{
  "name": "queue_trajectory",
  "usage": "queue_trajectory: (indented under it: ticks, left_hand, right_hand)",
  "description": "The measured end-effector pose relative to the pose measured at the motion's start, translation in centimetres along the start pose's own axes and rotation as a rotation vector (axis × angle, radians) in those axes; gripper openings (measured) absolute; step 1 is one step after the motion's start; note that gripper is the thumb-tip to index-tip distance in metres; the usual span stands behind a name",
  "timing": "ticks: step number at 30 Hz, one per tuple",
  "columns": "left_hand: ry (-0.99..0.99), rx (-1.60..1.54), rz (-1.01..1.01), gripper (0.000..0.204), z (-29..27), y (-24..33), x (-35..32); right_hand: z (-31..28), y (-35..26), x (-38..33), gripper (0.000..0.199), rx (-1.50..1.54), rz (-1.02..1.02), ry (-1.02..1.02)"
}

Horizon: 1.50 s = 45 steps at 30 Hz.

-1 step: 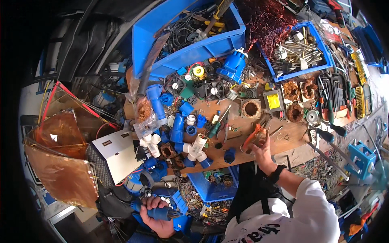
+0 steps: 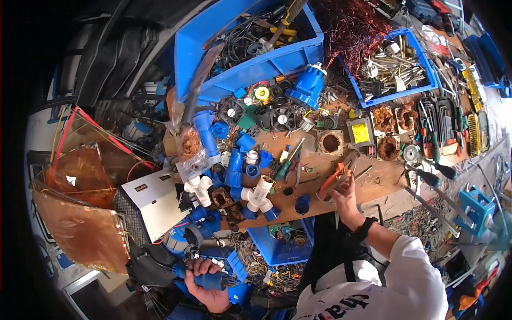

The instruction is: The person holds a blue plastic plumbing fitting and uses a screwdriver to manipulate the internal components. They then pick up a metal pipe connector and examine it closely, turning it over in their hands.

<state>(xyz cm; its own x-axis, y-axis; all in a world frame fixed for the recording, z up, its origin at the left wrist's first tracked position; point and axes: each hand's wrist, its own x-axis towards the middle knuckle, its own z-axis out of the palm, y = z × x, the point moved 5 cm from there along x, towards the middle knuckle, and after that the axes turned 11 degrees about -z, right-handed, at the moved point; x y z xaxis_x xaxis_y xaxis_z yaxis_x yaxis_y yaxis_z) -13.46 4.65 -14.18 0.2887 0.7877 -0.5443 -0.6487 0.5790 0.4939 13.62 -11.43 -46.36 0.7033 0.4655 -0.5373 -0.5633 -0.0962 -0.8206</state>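
Observation:
Low at the front left, my left hand [image 2: 207, 290] is wrapped round a dark blue cylindrical part [image 2: 214, 281] with metal pins at its right end. My right hand [image 2: 345, 201] is at the front edge of the wooden bench, closed on orange-handled pliers [image 2: 332, 180]. Their jaws point away from me over the wood. A short blue cylindrical cap [image 2: 302, 204] stands just left of that hand. Further left lies a white and blue pipe fitting [image 2: 260, 196]. A green-handled screwdriver [image 2: 285, 166] rests behind the cap.
At the back, a large blue crate [image 2: 250, 69] holds cables and tools. A shallow blue tray [image 2: 397, 98] of metal rods stands at the back right. Square housings [image 2: 330, 143] and hand tools line the bench. Below its front edge sits a blue bin [image 2: 274, 256] among loose wires.

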Motion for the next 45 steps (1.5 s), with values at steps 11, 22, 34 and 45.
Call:
queue_trajectory:
  ticks: [11, 22, 34, 45]
  left_hand:
    - [-0.23, 0.085, -0.152, 0.014, 7.7, -2.4, -1.0]
    - [-0.473, 0.16, -0.234, 0.011, 19.0, -4.9, -7.3]
    - [-0.614, 0.233, -0.306, 0.011, 22.6, -7.5, -12.3]
    - [-0.567, 0.284, -0.362, 0.011, 23.7, -9.4, -13.2]
  right_hand:
    - [6.2, -21.0, -14.9, 0.027, -0.113, 0.011, -0.881]
    - [9.4, -33.9, -26.0, 0.049, -0.195, -0.337, -1.066]
    - [6.0, -37.8, -29.3, 0.041, -0.207, -0.53, -0.909]
    - [3.7, -39.3, -30.3, 0.031, -0.273, -0.716, -0.841]
